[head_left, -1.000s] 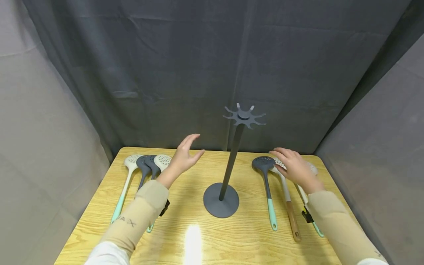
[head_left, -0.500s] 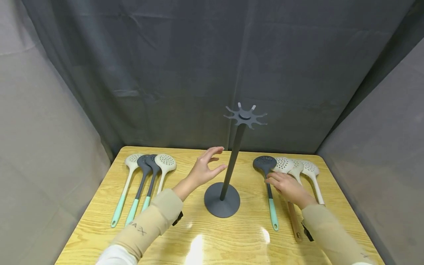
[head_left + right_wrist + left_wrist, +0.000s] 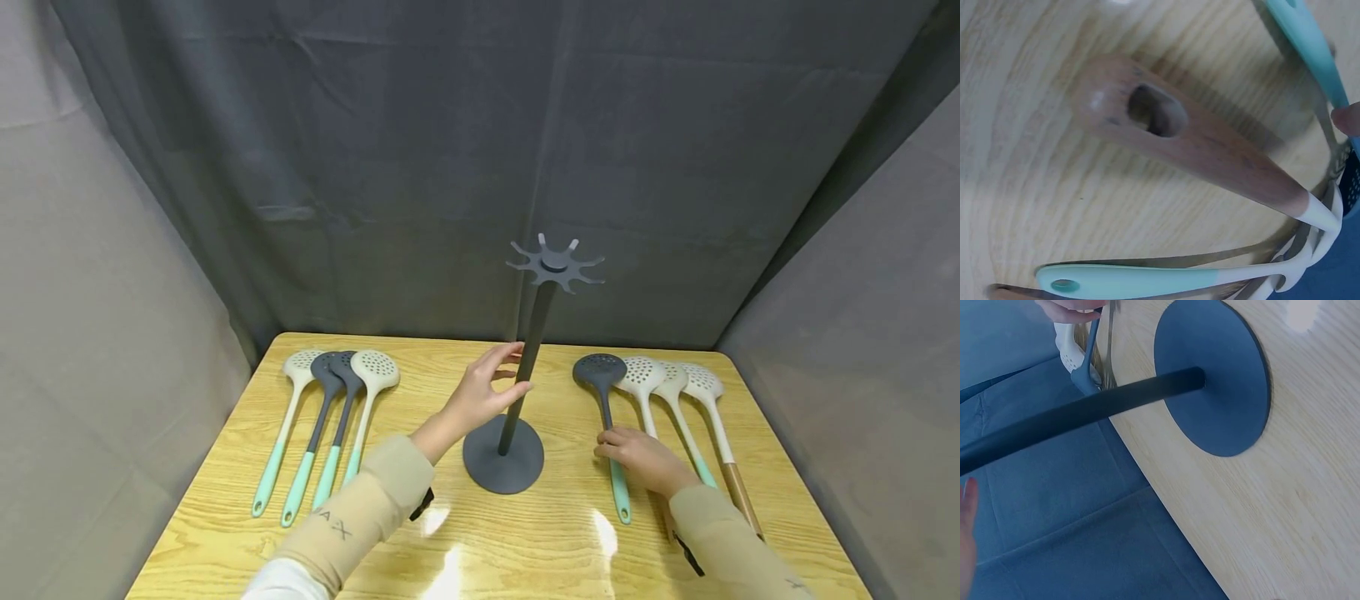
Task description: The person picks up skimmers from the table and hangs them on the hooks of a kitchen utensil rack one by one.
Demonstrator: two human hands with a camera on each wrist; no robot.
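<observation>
While the left hand (image 3: 480, 392) curls its thumb and fingers loosely about the pole of the dark grey stand (image 3: 525, 367), the right hand (image 3: 637, 454) rests on the table (image 3: 225, 467) over the handle of the dark grey skimmer (image 3: 603, 408). Whether the left fingers actually clamp the pole cannot be told; in the left wrist view a fingertip (image 3: 967, 506) shows near the pole with a gap between them. The right fingers are bent down over the mint-green handle section, apparently pinching it; the right wrist view shows one fingertip (image 3: 1347, 119) touching that handle.

The skimmer lies flat to the right of the stand's round base (image 3: 1216, 375), apart from it. Its long axis runs from the perforated head at the far end to the handle tip at the near end, roughly parallel to the three cream skimmers (image 3: 678, 400) fanned out just beside it. The right hand is the nearer hand; the left is occupied at the stand.

The hook ring (image 3: 555, 262) sits at the top of the pole, above and to the left of the right hand. Four more skimmers (image 3: 330, 417) lie at the left side of the table.
</observation>
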